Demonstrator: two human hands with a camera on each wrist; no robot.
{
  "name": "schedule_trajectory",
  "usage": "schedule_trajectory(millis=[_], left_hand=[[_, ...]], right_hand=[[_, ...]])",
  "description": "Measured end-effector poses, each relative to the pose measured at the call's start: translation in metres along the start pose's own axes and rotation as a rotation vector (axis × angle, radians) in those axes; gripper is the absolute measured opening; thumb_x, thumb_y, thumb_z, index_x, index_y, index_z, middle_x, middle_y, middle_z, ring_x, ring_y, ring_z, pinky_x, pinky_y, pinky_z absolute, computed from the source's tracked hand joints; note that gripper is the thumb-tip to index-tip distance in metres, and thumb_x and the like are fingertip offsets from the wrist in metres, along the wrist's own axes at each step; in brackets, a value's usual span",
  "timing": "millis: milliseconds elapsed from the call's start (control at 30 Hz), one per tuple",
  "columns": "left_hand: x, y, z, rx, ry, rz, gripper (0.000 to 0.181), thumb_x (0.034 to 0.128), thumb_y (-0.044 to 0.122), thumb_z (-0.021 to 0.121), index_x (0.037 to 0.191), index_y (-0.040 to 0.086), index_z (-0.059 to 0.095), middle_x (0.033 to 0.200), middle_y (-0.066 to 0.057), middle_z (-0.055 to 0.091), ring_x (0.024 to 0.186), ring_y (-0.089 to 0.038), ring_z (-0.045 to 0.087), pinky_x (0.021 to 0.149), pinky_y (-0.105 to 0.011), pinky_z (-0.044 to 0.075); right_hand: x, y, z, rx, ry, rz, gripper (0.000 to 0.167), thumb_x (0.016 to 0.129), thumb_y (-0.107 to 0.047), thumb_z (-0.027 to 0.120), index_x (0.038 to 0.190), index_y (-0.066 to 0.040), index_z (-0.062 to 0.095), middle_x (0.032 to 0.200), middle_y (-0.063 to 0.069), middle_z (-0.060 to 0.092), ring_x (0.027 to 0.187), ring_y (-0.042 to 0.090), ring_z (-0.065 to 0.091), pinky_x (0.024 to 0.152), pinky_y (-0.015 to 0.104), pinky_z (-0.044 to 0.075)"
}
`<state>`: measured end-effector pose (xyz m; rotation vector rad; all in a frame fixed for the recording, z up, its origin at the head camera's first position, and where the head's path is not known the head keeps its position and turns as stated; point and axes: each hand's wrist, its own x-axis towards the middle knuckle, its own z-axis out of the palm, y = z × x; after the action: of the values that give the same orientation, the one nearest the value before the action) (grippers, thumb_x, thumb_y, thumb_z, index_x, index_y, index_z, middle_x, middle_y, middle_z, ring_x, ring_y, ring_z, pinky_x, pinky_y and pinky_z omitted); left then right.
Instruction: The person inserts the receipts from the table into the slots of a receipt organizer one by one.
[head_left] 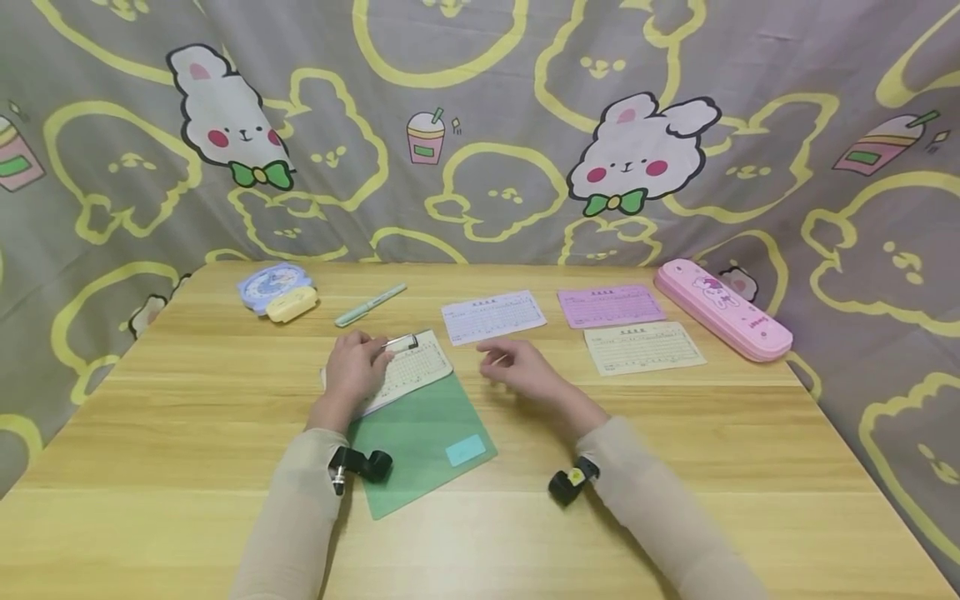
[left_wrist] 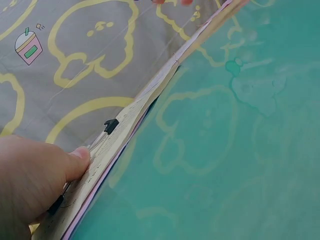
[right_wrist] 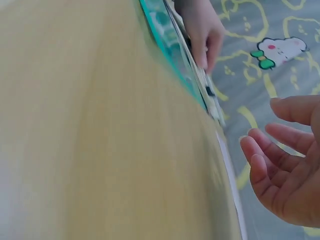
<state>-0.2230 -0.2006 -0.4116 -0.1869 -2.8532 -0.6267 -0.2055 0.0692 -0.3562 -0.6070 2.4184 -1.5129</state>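
Note:
A green, see-through clipboard (head_left: 420, 446) lies on the table with a light blue label (head_left: 466, 451) near its front corner. Printed cream slips (head_left: 412, 372) cover its far end, and a pink edge shows beneath them in the left wrist view. Across their top runs a wire clip (left_wrist: 111, 126) with black ends. My left hand (head_left: 356, 367) pinches this clip, its thumb lying along the wire; some of its fingers are hidden. To the right of the clipboard my right hand (head_left: 521, 367) hovers with loosely bent fingers (right_wrist: 260, 170), holding nothing.
Behind the clipboard lie a pale green pen (head_left: 371, 305), a blue round-faced object (head_left: 273, 283) and a yellow block (head_left: 292, 305). To the right are printed slips: lilac (head_left: 493, 317), purple (head_left: 611, 306) and cream (head_left: 643, 347). A pink pencil case (head_left: 720, 308) sits beyond, before a patterned curtain (head_left: 502, 183).

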Motion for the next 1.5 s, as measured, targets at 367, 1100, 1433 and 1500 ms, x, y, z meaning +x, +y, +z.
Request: schedule_trajectory(millis=[367,1100,1433,1500], left_hand=[[-0.004,0.002,-0.001,-0.02,0.009,-0.011,0.037,0.0861,0.025,0.052,0.115,0.003,0.055,0.101,-0.017,0.047,0.093,-0.031,0.038,0.076,-0.043,0.031],[-0.001,0.001,0.001,-0.035,0.002,-0.023,0.037,0.0868,0.025,0.05,0.116,0.003,0.054,0.102,-0.017,0.046,0.095,-0.031,0.037,0.078,-0.043,0.03],[-0.002,0.002,0.002,-0.053,0.008,-0.036,0.037,0.0865,0.026,0.051,0.116,0.002,0.054,0.102,-0.016,0.046,0.093,-0.03,0.037,0.077,-0.042,0.03],[-0.002,0.002,0.002,-0.054,0.012,-0.036,0.037,0.0865,0.026,0.051,0.115,0.002,0.055,0.102,-0.016,0.046,0.093,-0.03,0.037,0.077,-0.042,0.03]], right_hand=[[-0.029,0.059,-0.077,-0.145,0.164,0.002,0.041,0.08,-0.013,0.061,0.116,0.003,0.05,0.1,0.017,0.056,0.087,0.025,0.052,0.071,0.033,0.042],[-0.071,0.119,-0.184,-0.186,0.252,0.14,0.069,0.078,-0.02,0.064,0.131,0.006,0.027,0.131,0.027,0.026,0.121,0.04,0.018,0.096,0.05,0.012],[-0.074,0.135,-0.199,-0.164,0.2,0.177,0.078,0.075,-0.008,0.065,0.13,0.013,0.014,0.132,0.033,0.014,0.121,0.044,0.011,0.097,0.047,0.01],[-0.075,0.136,-0.2,-0.191,0.201,0.202,0.08,0.075,-0.011,0.066,0.13,0.014,0.013,0.132,0.034,0.014,0.121,0.044,0.01,0.097,0.048,0.009]])
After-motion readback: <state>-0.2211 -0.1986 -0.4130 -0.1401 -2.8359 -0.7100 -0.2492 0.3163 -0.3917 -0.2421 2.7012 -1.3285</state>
